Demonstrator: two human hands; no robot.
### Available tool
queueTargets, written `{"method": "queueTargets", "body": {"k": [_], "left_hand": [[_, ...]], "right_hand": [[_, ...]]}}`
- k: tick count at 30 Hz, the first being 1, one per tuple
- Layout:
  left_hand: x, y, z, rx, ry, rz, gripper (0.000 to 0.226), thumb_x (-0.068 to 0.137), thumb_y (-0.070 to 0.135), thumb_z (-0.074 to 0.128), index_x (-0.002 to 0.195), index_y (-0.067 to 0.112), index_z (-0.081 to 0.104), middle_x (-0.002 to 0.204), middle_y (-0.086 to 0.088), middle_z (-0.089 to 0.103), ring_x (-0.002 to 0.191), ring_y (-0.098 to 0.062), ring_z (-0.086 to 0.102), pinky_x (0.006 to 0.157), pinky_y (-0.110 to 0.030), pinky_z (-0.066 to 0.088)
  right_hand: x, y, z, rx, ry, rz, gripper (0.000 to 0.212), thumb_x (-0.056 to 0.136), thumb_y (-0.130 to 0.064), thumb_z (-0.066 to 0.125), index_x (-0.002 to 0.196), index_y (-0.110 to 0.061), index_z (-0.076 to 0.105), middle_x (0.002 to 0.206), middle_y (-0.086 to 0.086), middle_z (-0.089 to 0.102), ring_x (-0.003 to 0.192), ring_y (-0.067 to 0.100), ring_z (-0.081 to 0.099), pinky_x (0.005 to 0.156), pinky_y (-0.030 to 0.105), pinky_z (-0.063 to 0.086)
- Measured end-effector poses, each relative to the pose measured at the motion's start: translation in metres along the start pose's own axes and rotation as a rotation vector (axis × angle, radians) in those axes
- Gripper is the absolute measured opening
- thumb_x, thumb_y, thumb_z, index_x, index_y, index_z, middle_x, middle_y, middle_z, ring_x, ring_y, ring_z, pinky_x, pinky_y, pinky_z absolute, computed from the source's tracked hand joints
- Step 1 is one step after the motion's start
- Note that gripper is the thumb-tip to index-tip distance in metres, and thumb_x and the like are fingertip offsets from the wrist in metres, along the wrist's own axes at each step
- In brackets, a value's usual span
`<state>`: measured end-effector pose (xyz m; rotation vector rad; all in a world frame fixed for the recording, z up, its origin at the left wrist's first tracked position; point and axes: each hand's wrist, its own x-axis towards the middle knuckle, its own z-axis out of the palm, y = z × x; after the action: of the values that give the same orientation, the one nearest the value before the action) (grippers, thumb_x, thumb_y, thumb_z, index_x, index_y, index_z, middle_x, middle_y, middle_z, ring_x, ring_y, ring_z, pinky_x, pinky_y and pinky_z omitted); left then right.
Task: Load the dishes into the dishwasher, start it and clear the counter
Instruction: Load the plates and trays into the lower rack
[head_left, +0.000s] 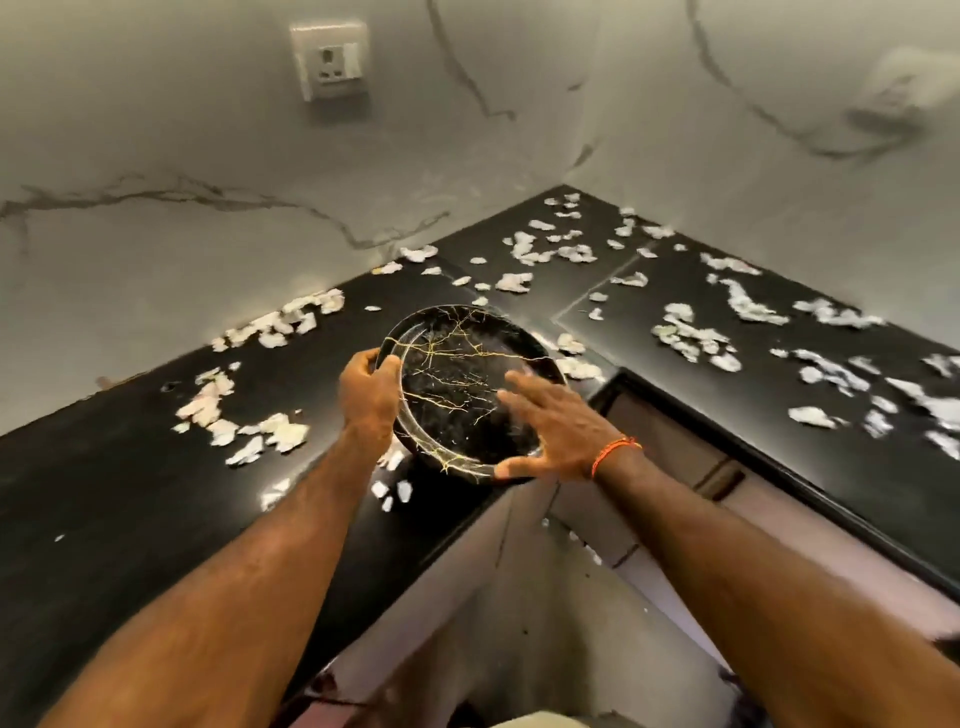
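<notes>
A round black plate (457, 384) with thin gold veins is held tilted above the inner corner of the black counter (104, 493). My left hand (370, 387) grips its left rim, thumb over the edge. My right hand (556, 426), an orange thread at its wrist, lies with spread straight fingers over the plate's right side, the thumb at the lower rim. The plate's inside looks bare. No dishwasher is in view.
Several torn white paper scraps (691, 332) litter both wings of the L-shaped counter, thick near the corner and along the marbled wall. A wall socket (330, 57) sits high on the left wall. Pale cabinet fronts (670, 452) run below the counter edge.
</notes>
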<state>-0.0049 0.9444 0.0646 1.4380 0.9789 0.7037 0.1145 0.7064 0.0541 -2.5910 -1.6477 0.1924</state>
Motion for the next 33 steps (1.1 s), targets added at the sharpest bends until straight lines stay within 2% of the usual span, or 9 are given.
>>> {"method": "queueTargets", "body": {"k": [3, 7, 12, 14, 16, 21, 24, 29, 33], "left_hand": [[-0.010, 0.005, 0.049, -0.038, -0.071, -0.079, 0.022, 0.077, 0.024, 0.064, 0.097, 0.020, 0.071, 0.087, -0.002, 0.071, 0.088, -0.027, 0.070, 0.076, -0.042, 0.061], [-0.049, 0.007, 0.114, -0.040, -0.321, -0.180, 0.006, 0.079, 0.013, 0.068, 0.085, 0.015, 0.067, 0.085, -0.009, 0.070, 0.080, -0.030, 0.069, 0.076, -0.046, 0.060], [-0.109, -0.003, 0.174, 0.002, -0.545, -0.200, 0.025, 0.094, 0.036, 0.064, 0.092, 0.012, 0.069, 0.087, -0.008, 0.074, 0.080, -0.026, 0.072, 0.073, -0.040, 0.061], [-0.141, -0.005, 0.189, 0.025, -0.612, -0.139, 0.015, 0.099, 0.016, 0.053, 0.102, 0.008, 0.066, 0.095, -0.012, 0.071, 0.077, -0.024, 0.070, 0.061, -0.036, 0.061], [-0.167, -0.012, 0.197, 0.168, -0.735, 0.068, 0.031, 0.092, -0.006, 0.047, 0.115, 0.008, 0.061, 0.105, -0.014, 0.069, 0.080, -0.026, 0.070, 0.062, -0.037, 0.063], [-0.234, -0.026, 0.214, 0.741, -1.140, 1.069, 0.060, 0.084, -0.008, 0.062, 0.141, 0.013, 0.058, 0.140, -0.003, 0.059, 0.130, -0.017, 0.053, 0.114, -0.037, 0.042], [-0.290, -0.045, 0.240, 0.833, -1.350, 1.359, 0.050, 0.090, 0.017, 0.067, 0.138, 0.028, 0.058, 0.139, 0.004, 0.058, 0.124, -0.014, 0.057, 0.108, -0.041, 0.049], [-0.367, -0.061, 0.261, 0.814, -1.546, 1.498, 0.031, 0.088, 0.014, 0.074, 0.118, 0.022, 0.072, 0.123, -0.001, 0.069, 0.116, -0.019, 0.061, 0.102, -0.039, 0.051], [-0.436, -0.058, 0.298, 0.830, -1.650, 1.551, 0.010, 0.096, 0.020, 0.062, 0.103, 0.020, 0.070, 0.099, -0.001, 0.068, 0.089, -0.021, 0.063, 0.077, -0.031, 0.048]], "right_hand": [[-0.053, 0.021, 0.005, -0.053, -0.021, 0.046, 0.105, 0.076, -0.082, 0.054, 0.159, -0.027, 0.020, 0.167, -0.001, 0.014, 0.152, 0.021, 0.016, 0.124, 0.042, 0.017], [-0.131, 0.055, 0.011, -0.029, 0.176, 0.184, 0.067, 0.084, -0.010, 0.062, 0.148, -0.018, 0.046, 0.152, 0.006, 0.048, 0.135, 0.028, 0.050, 0.110, 0.042, 0.044], [-0.238, 0.071, 0.018, -0.009, 0.298, 0.379, 0.054, 0.093, -0.017, 0.035, 0.143, -0.025, 0.053, 0.142, -0.002, 0.059, 0.124, 0.022, 0.061, 0.097, 0.038, 0.054], [-0.283, 0.070, 0.025, -0.021, 0.329, 0.447, 0.052, 0.093, -0.011, 0.046, 0.143, -0.025, 0.054, 0.140, -0.001, 0.060, 0.121, 0.023, 0.062, 0.094, 0.038, 0.055], [-0.322, 0.068, 0.035, -0.006, 0.308, 0.514, 0.055, 0.091, -0.007, 0.056, 0.143, -0.025, 0.054, 0.140, -0.001, 0.061, 0.121, 0.022, 0.063, 0.093, 0.038, 0.057], [-0.419, 0.055, 0.061, 0.101, 0.244, 0.679, 0.054, 0.092, -0.009, 0.055, 0.143, -0.029, 0.053, 0.143, -0.006, 0.058, 0.126, 0.019, 0.059, 0.101, 0.041, 0.052], [-0.475, 0.040, 0.080, 0.123, 0.274, 0.772, 0.051, 0.093, -0.011, 0.055, 0.141, -0.027, 0.056, 0.140, -0.004, 0.060, 0.123, 0.022, 0.061, 0.099, 0.041, 0.052], [-0.532, 0.020, 0.093, 0.246, 0.292, 0.930, 0.051, 0.092, -0.012, 0.058, 0.141, -0.026, 0.057, 0.138, -0.001, 0.062, 0.122, 0.023, 0.060, 0.104, 0.039, 0.048], [-0.594, 0.015, 0.103, 0.314, 0.354, 1.170, 0.028, 0.095, -0.021, 0.058, 0.122, -0.020, 0.066, 0.117, 0.007, 0.070, 0.107, 0.031, 0.064, 0.091, 0.038, 0.046]]}}
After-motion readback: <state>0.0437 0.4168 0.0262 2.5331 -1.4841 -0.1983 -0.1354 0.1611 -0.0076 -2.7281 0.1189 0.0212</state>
